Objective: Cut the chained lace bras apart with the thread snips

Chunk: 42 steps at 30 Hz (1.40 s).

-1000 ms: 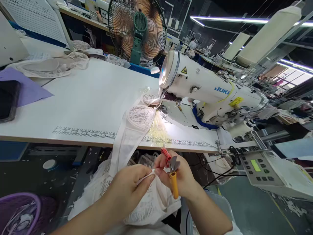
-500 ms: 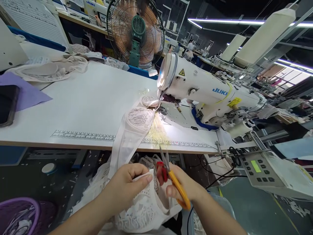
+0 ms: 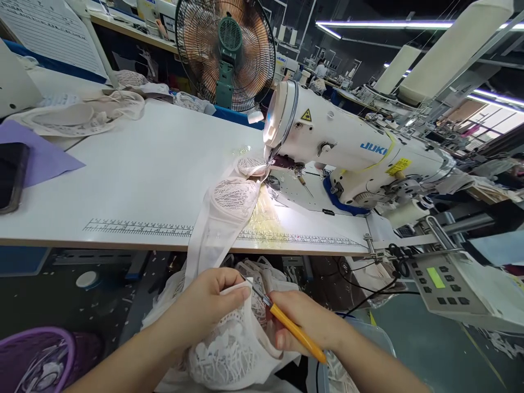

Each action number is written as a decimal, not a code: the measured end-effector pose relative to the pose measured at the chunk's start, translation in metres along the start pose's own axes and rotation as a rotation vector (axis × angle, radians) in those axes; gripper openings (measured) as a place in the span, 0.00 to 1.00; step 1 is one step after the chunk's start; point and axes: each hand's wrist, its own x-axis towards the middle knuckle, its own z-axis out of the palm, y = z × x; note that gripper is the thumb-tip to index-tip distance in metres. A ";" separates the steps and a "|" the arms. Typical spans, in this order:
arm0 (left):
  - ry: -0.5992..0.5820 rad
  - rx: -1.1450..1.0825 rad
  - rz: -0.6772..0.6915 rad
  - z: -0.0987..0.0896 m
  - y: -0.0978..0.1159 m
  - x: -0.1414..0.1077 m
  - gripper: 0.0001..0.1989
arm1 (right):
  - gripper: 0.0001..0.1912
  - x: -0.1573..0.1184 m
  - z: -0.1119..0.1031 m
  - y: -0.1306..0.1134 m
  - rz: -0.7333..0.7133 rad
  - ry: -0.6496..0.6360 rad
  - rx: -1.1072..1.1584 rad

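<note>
My left hand (image 3: pixel 221 300) pinches the edge of a white lace bra (image 3: pixel 225 355) just below the table's front edge. In my right hand (image 3: pixel 298 322) is a pair of scissors (image 3: pixel 292 330) with an orange handle. Their blades point up and left, at the bra edge beside my left fingertips; the other handle is hidden by my fingers. A second bra piece (image 3: pixel 233 196) with lace cups runs from under the sewing machine's needle area down over the table edge. More white lace pieces lie piled on my lap.
A white sewing machine (image 3: pixel 335 131) stands on the white table (image 3: pixel 135 169), a fan (image 3: pixel 227 49) behind it. At left are a phone (image 3: pixel 12 174), purple paper (image 3: pixel 49 155) and a purple basket (image 3: pixel 69 355). A control box (image 3: pixel 454 284) hangs at right.
My right hand has swung the scissors from pointing upward to pointing left, bringing the blades to the bra edge by my left fingers. The left hand keeps its pinch. The view has shifted slightly.
</note>
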 end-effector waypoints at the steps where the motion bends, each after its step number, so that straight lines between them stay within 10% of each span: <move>1: -0.001 -0.004 -0.012 -0.001 0.000 0.000 0.14 | 0.33 0.000 0.001 0.001 0.014 0.012 -0.018; 15: -0.044 -0.038 -0.005 -0.007 -0.007 0.004 0.16 | 0.27 0.003 0.010 -0.001 0.156 0.089 0.182; 35: 0.057 0.074 0.253 -0.012 -0.006 -0.011 0.10 | 0.19 0.019 0.010 -0.027 -0.121 0.404 0.431; 42: 0.284 0.073 0.238 -0.006 -0.010 -0.016 0.05 | 0.14 0.033 0.032 -0.033 -0.010 0.480 0.536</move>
